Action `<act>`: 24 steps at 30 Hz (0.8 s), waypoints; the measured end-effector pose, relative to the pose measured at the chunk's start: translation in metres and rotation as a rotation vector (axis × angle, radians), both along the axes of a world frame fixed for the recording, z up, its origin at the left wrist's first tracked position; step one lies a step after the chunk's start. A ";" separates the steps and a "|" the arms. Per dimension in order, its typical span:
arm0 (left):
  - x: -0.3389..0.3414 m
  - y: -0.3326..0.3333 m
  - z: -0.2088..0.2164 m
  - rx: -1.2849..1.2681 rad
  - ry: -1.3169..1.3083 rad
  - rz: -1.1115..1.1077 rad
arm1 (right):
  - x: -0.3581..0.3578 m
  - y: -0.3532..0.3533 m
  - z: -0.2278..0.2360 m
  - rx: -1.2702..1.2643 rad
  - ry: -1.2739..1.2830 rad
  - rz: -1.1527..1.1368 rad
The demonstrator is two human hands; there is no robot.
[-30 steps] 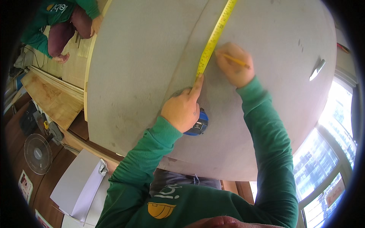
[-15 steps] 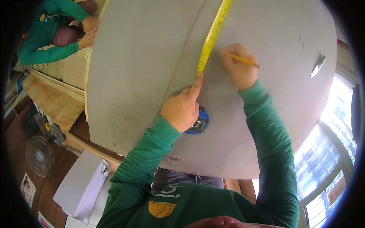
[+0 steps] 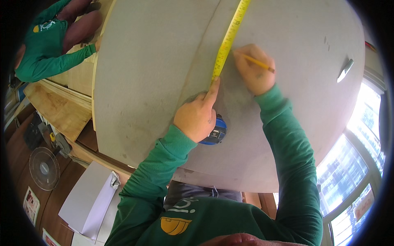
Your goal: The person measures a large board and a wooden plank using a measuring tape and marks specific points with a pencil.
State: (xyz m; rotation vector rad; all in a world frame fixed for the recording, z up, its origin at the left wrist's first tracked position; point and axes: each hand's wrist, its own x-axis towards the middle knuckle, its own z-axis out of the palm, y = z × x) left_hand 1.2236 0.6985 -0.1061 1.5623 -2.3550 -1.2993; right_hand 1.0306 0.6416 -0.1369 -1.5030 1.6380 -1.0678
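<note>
My left hand [image 3: 195, 119] curls over the blue and black case of a tape measure [image 3: 217, 133], its index finger stretched out and pressing on the yellow blade [image 3: 228, 39]. The blade runs away from me over the grey board [image 3: 141, 82] and out of the far edge of view. In my right hand [image 3: 255, 74] is a yellow pencil [image 3: 257, 62], its blunt end pointing right. That hand rests just right of the blade, and its fingers hide the pencil's tip.
A utility knife [image 3: 345, 70] lies near the board's right edge. To the far left, a co-worker [image 3: 51, 45] in green sits by plywood pieces [image 3: 59, 104]. A fan [image 3: 44, 168] and a white box-like thing [image 3: 88, 197] stand at the lower left; windows [image 3: 344, 172] line the right.
My right hand has shifted slightly left and away from me with the pencil, closer to the blade. My left hand stays put. The co-worker has leaned back, leaving one hand at the board's edge.
</note>
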 end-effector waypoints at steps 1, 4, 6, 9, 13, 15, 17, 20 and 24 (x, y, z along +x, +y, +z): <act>0.000 0.000 -0.001 -0.004 0.011 0.001 | 0.000 0.000 0.001 0.004 0.000 0.006; -0.001 -0.001 0.000 0.014 -0.017 -0.011 | -0.001 -0.001 0.004 0.012 0.000 0.021; -0.001 0.000 0.000 -0.002 -0.013 -0.014 | -0.009 -0.006 0.010 0.070 0.020 0.121; 0.000 0.001 0.001 0.002 -0.025 -0.009 | -0.014 -0.012 0.048 0.166 0.128 0.215; 0.000 -0.001 0.001 0.036 -0.026 0.001 | -0.019 0.000 0.076 0.264 0.026 0.179; 0.001 0.001 0.002 0.023 -0.022 0.005 | -0.017 0.018 0.079 0.272 0.007 0.156; 0.000 0.002 0.003 0.008 -0.011 0.000 | -0.011 0.043 0.078 0.372 -0.170 0.068; 0.000 0.004 0.003 0.007 -0.024 -0.006 | 0.004 0.100 0.068 0.482 -0.464 0.012; 0.000 0.005 0.007 0.018 -0.055 0.001 | 0.023 0.155 0.077 0.491 -0.145 0.121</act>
